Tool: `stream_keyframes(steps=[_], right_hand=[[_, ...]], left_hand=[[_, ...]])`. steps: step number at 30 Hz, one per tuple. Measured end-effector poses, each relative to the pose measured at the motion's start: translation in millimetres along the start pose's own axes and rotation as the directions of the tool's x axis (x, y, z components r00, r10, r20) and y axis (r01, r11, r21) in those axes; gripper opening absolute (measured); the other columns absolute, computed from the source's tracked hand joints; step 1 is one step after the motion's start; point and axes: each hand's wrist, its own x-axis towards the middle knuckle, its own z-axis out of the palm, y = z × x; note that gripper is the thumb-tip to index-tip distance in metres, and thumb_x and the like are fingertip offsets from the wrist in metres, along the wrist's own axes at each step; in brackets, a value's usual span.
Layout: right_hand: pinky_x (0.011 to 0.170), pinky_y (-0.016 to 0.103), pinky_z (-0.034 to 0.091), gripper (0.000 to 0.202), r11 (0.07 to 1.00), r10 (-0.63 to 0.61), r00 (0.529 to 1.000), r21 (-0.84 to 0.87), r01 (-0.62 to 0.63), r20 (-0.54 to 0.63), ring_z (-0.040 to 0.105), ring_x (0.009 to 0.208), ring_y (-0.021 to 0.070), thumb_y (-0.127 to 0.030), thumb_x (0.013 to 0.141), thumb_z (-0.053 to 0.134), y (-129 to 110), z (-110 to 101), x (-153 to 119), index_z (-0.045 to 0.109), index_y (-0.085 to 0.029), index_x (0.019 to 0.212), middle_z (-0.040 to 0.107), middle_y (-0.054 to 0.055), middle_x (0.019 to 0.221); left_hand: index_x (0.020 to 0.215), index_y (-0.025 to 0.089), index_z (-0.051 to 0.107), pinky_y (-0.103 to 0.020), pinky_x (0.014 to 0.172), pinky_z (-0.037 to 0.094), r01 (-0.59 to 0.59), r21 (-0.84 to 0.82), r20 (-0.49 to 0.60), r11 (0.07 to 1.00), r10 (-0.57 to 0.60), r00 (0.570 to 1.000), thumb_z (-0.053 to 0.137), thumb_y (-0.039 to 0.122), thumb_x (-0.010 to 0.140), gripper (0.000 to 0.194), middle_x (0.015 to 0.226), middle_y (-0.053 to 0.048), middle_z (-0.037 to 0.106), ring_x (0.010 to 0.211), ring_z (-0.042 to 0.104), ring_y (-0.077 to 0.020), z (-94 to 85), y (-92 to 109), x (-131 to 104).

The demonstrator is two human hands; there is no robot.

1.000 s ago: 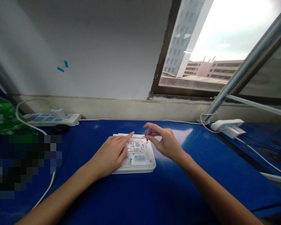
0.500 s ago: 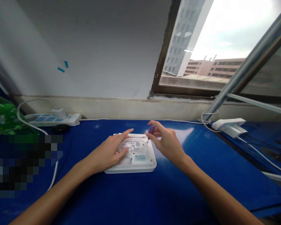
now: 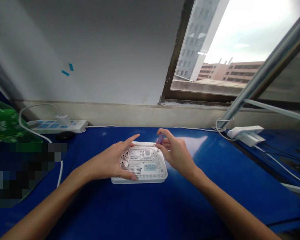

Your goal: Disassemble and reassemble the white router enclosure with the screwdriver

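Note:
A white vented device [image 3: 153,176] with printed labels lies flat on the blue table [image 3: 145,206]. Over its left side rests my left hand [image 3: 112,160], thumb and fingers spread, the thumb by the front edge. My right hand [image 3: 176,148] pinches a small purple handle [image 3: 160,138], like that of a screwdriver, upright over the device's back right corner. The tip of this tool is too small to make out.
At the back left are a white power strip [image 3: 76,126] with a plug, a dark round object [image 3: 65,135] and a green bottle [image 3: 7,123]. A white adapter [image 3: 250,135] with cables sits by a metal pole [image 3: 240,100] at the right.
My left hand has slid a little left, its thumb moving down to the device's front edge, which uncovers more of the label. My right hand stays at the back right corner with the purple handle.

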Motion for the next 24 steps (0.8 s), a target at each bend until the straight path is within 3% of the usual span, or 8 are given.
stream_keyframes(steps=[4,7,10,12,14,20,24], right_hand=[[0.062,0.029,0.056,0.010,0.998,0.038,0.997,-0.044,-0.041,-0.066,0.072,0.067,0.0184,-0.025,0.088,0.067,10,11,-4,0.063,-0.020,0.096,0.074,0.003,0.078],[0.065,0.030,0.057,0.009,0.999,0.050,0.997,0.009,-0.049,-0.061,0.071,0.071,0.0183,-0.024,0.087,0.067,15,13,-3,0.063,-0.019,0.093,0.074,0.005,0.080],[0.061,0.027,0.056,0.029,0.993,0.086,0.996,0.084,-0.084,-0.019,0.071,0.065,0.0164,-0.022,0.085,0.068,16,8,0,0.061,-0.018,0.114,0.072,0.003,0.079],[0.064,0.027,0.057,0.056,0.995,0.041,0.999,0.086,-0.042,0.011,0.071,0.065,0.0151,-0.020,0.085,0.068,17,3,2,0.049,-0.020,0.138,0.072,0.001,0.083],[0.072,0.029,0.058,0.070,0.997,-0.040,0.998,0.065,0.037,0.041,0.071,0.070,0.0149,-0.018,0.085,0.068,19,-3,2,0.038,-0.024,0.148,0.073,0.001,0.092],[0.091,0.036,0.058,0.046,0.971,-0.204,0.964,0.159,0.178,0.169,0.071,0.102,0.0184,-0.019,0.097,0.056,19,-17,3,0.044,-0.025,0.141,0.068,0.010,0.125],[0.094,0.036,0.057,0.036,0.961,-0.232,0.960,0.187,0.202,0.158,0.071,0.100,0.0170,-0.018,0.100,0.051,15,-19,5,0.049,-0.023,0.136,0.070,0.008,0.117]], left_hand=[[0.161,0.040,0.008,-0.054,0.112,0.037,-0.001,0.017,-0.005,1.000,0.001,1.000,0.085,0.062,0.066,0.124,0.148,-0.010,0.052,0.135,0.050,-0.0360,0.5,0,0],[0.161,0.040,0.008,-0.055,0.111,0.037,-0.013,0.036,0.002,0.999,0.013,1.000,0.085,0.061,0.067,0.123,0.147,-0.011,0.052,0.133,0.051,-0.0363,-0.3,0,0],[0.161,0.039,0.009,-0.056,0.111,0.036,-0.025,0.046,0.006,0.999,0.025,1.000,0.085,0.060,0.068,0.121,0.147,-0.011,0.052,0.133,0.051,-0.0366,-0.7,1,0],[0.161,0.039,0.009,-0.056,0.112,0.035,-0.031,0.039,0.004,0.999,0.030,1.000,0.084,0.060,0.069,0.120,0.149,-0.011,0.051,0.134,0.050,-0.0366,-0.7,1,0],[0.161,0.039,0.010,-0.056,0.113,0.035,-0.034,0.026,-0.003,0.999,0.034,0.999,0.083,0.060,0.070,0.119,0.151,-0.012,0.049,0.135,0.048,-0.0367,-0.4,1,-1],[0.161,0.040,0.009,-0.056,0.114,0.034,-0.039,0.016,-0.002,0.999,0.039,0.999,0.084,0.060,0.069,0.120,0.153,-0.011,0.047,0.137,0.047,-0.0365,0.0,1,0],[0.161,0.038,0.011,-0.056,0.114,0.034,-0.030,0.011,-0.005,0.999,0.030,1.000,0.084,0.060,0.068,0.121,0.154,-0.011,0.047,0.138,0.046,-0.0371,0.2,1,0]])
